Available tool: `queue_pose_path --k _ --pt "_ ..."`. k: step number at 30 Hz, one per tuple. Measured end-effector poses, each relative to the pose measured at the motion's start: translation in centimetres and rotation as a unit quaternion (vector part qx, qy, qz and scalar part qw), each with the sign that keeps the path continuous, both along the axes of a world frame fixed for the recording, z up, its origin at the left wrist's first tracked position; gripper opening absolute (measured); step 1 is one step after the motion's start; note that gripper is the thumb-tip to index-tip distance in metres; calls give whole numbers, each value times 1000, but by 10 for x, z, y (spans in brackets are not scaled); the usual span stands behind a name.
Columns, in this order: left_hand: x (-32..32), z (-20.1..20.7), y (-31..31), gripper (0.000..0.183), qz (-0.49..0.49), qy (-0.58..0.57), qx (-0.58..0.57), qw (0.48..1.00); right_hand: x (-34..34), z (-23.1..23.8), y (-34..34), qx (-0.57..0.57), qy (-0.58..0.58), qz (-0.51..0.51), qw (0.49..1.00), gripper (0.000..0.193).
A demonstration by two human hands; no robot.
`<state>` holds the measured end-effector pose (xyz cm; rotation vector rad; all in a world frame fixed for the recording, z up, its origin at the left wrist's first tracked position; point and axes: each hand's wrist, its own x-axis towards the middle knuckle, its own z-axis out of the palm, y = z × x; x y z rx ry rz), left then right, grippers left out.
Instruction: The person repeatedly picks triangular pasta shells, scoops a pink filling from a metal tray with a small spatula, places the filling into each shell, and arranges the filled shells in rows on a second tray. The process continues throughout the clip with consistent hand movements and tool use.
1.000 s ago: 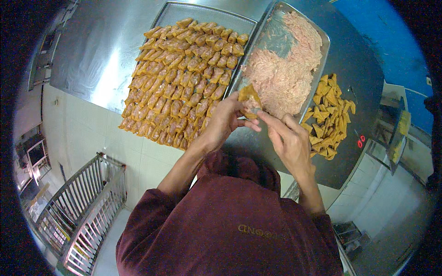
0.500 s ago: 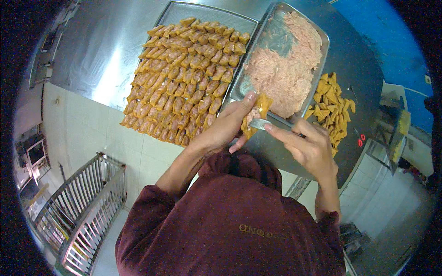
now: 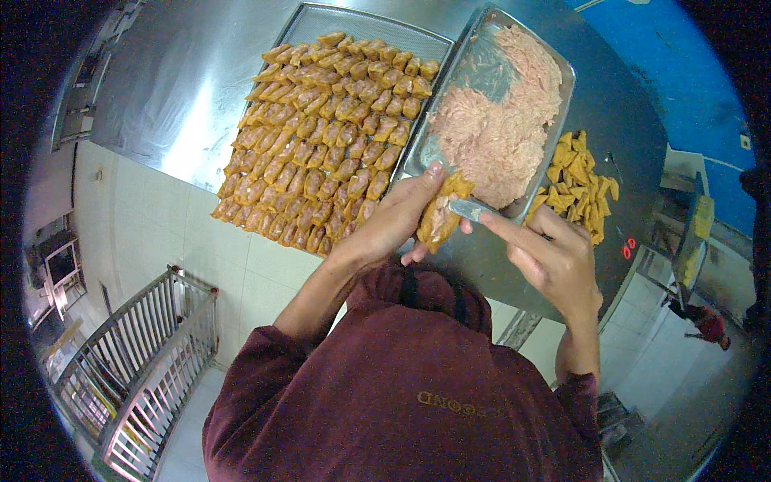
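My left hand [image 3: 393, 221] is closed around a yellow-brown fried tofu pocket [image 3: 437, 226] with pale minced meat in its opening. In my right hand [image 3: 554, 261] is a small metal spatula [image 3: 464, 210], its flat blade touching or just over the pocket's upper end. Just beyond both hands lies a metal pan [image 3: 572, 84] of pinkish minced meat [image 3: 498, 149], partly scraped away at its far left. Right of the pan is a loose heap of triangular tofu pockets [image 3: 580, 181]. To the left, rows of filled tofu pockets [image 3: 321, 145] cover most of a tray.
The filled tray's bare mesh [image 3: 377, 28] shows at its far end. Red scissor handles [image 3: 628, 248] lie near the steel table's [image 3: 177, 96] right edge. A slatted metal rack [image 3: 152, 345] stands on the floor at lower left. Another person [image 3: 707, 323] appears far off at right.
The spatula blade and my right hand have shifted slightly right and up along the pocket. The meat in the pocket now looks smoother and fuller. A distant person has come into view at right.
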<state>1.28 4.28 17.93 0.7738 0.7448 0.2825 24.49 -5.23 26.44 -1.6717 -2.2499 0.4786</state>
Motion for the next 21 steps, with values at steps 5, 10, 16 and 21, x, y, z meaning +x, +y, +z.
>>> queue_pose_path --k 5,10,16,21 --pt "0 0 1 74 -52 32 43 997 -3 0 4 6 26 1 1000 59" --pt "-2 6 1 74 3 33 31 999 -4 6 5 27 16 -24 999 59" --pt "4 14 -2 71 47 5 21 999 -11 4 -2 -20 2 22 1000 59" --pt "6 13 -5 65 105 -8 49 993 -18 1 -4 5 -2 -43 999 63"
